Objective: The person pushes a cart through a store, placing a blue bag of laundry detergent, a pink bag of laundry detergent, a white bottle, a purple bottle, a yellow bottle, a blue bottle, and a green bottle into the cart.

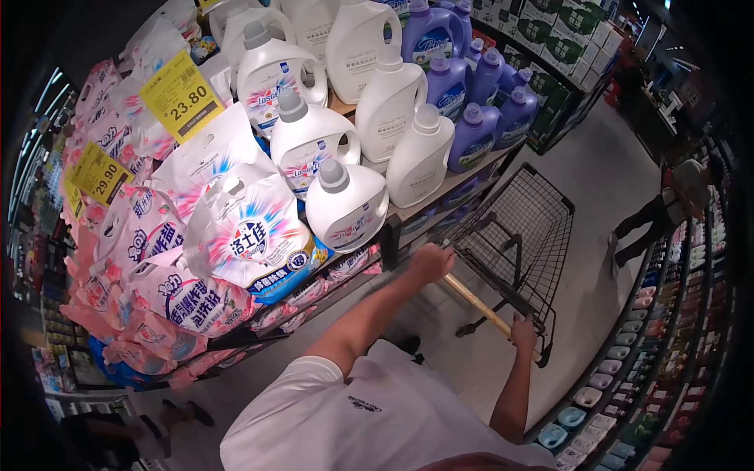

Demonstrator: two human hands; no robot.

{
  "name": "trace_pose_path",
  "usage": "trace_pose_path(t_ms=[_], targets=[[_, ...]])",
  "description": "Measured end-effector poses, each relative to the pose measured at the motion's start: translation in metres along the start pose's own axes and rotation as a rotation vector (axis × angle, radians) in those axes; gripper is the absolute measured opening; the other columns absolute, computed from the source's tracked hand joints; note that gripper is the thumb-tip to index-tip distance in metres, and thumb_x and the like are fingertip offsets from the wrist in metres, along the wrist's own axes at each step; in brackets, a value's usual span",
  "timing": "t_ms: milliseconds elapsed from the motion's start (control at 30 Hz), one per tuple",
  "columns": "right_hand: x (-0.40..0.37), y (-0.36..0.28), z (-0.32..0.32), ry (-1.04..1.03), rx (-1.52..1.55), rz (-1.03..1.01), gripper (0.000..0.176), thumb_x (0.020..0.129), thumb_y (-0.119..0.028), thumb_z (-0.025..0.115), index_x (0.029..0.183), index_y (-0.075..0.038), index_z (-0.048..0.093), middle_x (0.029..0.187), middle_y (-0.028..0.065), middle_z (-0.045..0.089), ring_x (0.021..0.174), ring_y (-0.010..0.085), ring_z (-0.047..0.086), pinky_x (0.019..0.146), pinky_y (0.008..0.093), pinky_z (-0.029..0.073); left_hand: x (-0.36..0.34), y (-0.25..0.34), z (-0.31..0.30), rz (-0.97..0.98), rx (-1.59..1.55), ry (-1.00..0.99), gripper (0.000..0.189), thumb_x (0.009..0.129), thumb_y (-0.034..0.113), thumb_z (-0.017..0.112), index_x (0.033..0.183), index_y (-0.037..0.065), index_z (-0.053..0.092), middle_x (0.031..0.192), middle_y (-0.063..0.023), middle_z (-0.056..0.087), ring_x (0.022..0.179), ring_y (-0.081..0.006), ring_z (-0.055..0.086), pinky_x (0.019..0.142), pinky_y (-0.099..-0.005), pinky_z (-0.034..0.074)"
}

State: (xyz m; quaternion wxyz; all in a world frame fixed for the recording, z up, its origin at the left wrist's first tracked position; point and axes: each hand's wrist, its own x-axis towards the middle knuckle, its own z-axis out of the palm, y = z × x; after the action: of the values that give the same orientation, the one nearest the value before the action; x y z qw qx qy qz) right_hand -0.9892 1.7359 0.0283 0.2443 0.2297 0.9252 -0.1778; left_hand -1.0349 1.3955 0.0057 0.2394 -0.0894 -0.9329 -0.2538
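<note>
My left hand (432, 263) is closed on the left end of the handle of a black wire shopping cart (542, 206). At the handle's other end, my right hand (524, 333) is wrapped round the yellowish bar (479, 304). No goods show in the part of the basket in view. Just beyond my left hand is a shelf display with white detergent bottles (345, 206), purple bottles (474, 138) and a white detergent bag (250, 228) with a colourful print.
Pink bags (157, 302) are piled at the left under yellow price signs (182, 96). Another person (675, 200) stands in the aisle at the right, and another person's legs (169, 420) show at lower left. Curved shelves of small goods (620, 352) line the right side.
</note>
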Motion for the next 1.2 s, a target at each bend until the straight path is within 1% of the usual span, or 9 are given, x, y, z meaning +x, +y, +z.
trace_pose_path(t_ms=[100, 267, 467, 733, 800, 933, 1033, 1100, 1200], targets=[[0.026, -0.002, -0.021, 0.013, 0.033, 0.031, 0.066, 0.1, -0.047, 0.045, 0.152, -0.007, 0.038, 0.105, 0.0186, 0.074, 0.087, 0.0303, 0.074, 0.088, 0.0428, 0.053, 0.025, 0.008, 0.022, 0.019, -0.064, 0.046, 0.015, 0.088, 0.025, 0.067, 0.084, 0.011, 0.068, 0.058, -0.0142, 0.06, 0.06, -0.0361, 0.063, 0.057, -0.0476, 0.052], [0.057, -0.012, -0.048, 0.092, -0.067, 0.019, 0.064, 0.099, -0.047, 0.046, 0.151, -0.01, 0.042, 0.141, 0.0178, 0.058, 0.131, 0.0344, 0.055, 0.108, 0.0453, 0.042, 0.064, 0.018, 0.043, -0.051, -0.053, -0.056, 0.016, 0.087, 0.024, 0.067, 0.081, 0.01, 0.069, 0.061, -0.0147, 0.063, 0.061, -0.0357, 0.065, 0.058, -0.0498, 0.053], [0.113, -0.001, -0.058, 0.245, 0.02, -0.042, 0.056, 0.097, -0.043, 0.053, 0.141, -0.009, 0.055, 0.112, 0.016, 0.073, 0.11, 0.0335, 0.067, 0.095, 0.0458, 0.048, 0.098, 0.015, 0.083, 0.026, -0.028, -0.049, 0.024, 0.094, 0.027, 0.058, 0.081, 0.008, 0.065, 0.06, -0.0135, 0.062, 0.063, -0.0335, 0.066, 0.067, -0.0444, 0.055], [0.14, -0.015, -0.083, 0.259, 0.111, -0.019, 0.047, 0.092, -0.034, 0.061, 0.133, -0.01, 0.062, 0.101, 0.011, 0.076, 0.103, 0.0304, 0.07, 0.097, 0.0439, 0.048, 0.13, 0.009, 0.093, 0.157, -0.056, -0.23, 0.021, 0.094, 0.025, 0.057, 0.08, 0.01, 0.061, 0.058, -0.0098, 0.06, 0.061, -0.0298, 0.064, 0.07, -0.0402, 0.054], [0.157, -0.009, -0.082, 0.312, 0.092, -0.077, 0.042, 0.094, -0.023, 0.06, 0.132, -0.005, 0.06, 0.086, 0.0097, 0.076, 0.09, 0.0224, 0.074, 0.084, 0.0362, 0.051, 0.131, 0.008, 0.105, 0.271, -0.048, -0.067, 0.02, 0.094, 0.022, 0.058, 0.078, 0.01, 0.059, 0.055, -0.0077, 0.055, 0.057, -0.0281, 0.062, 0.069, -0.0393, 0.053], [0.169, -0.005, -0.081, 0.324, 0.4, -0.098, 0.04, 0.094, -0.01, 0.061, 0.133, -0.003, 0.058, 0.088, 0.0114, 0.073, 0.086, 0.021, 0.072, 0.077, 0.0336, 0.053, 0.136, 0.007, 0.115, 0.283, -0.107, 0.018, 0.019, 0.093, 0.02, 0.061, 0.077, 0.011, 0.057, 0.053, -0.0054, 0.051, 0.054, -0.0266, 0.059, 0.066, -0.0389, 0.052], [0.186, -0.019, -0.084, 0.755, 0.567, -0.472, 0.035, 0.097, 0.0, 0.055, 0.132, 0.0, 0.056, 0.094, 0.0082, 0.063, 0.076, 0.0155, 0.063, 0.064, 0.028, 0.051, 0.142, 0.01, 0.118, 0.221, -0.164, -0.013, 0.019, 0.092, 0.021, 0.062, 0.077, 0.011, 0.057, 0.055, -0.0055, 0.053, 0.055, -0.0259, 0.059, 0.067, -0.0385, 0.051], [0.172, -0.079, -0.102, 0.689, 0.632, -0.68, 0.034, 0.097, 0.001, 0.055, 0.131, 0.001, 0.056, 0.092, 0.0082, 0.063, 0.075, 0.0153, 0.063, 0.064, 0.0278, 0.051, 0.142, 0.015, 0.12, 0.211, 0.0, -0.178, 0.018, 0.091, 0.024, 0.063, 0.079, 0.01, 0.059, 0.057, -0.0058, 0.054, 0.057, -0.026, 0.059, 0.069, -0.0385, 0.05], [0.167, -0.177, -0.118, 0.457, 0.609, -1.187, 0.033, 0.096, 0.002, 0.056, 0.129, 0.003, 0.056, 0.093, 0.0101, 0.065, 0.074, 0.0154, 0.065, 0.066, 0.0283, 0.052, 0.14, 0.02, 0.122, 0.122, -0.114, -0.114, 0.018, 0.092, 0.025, 0.062, 0.084, 0.01, 0.063, 0.058, -0.0057, 0.055, 0.06, -0.0272, 0.06, 0.072, -0.0392, 0.05]])
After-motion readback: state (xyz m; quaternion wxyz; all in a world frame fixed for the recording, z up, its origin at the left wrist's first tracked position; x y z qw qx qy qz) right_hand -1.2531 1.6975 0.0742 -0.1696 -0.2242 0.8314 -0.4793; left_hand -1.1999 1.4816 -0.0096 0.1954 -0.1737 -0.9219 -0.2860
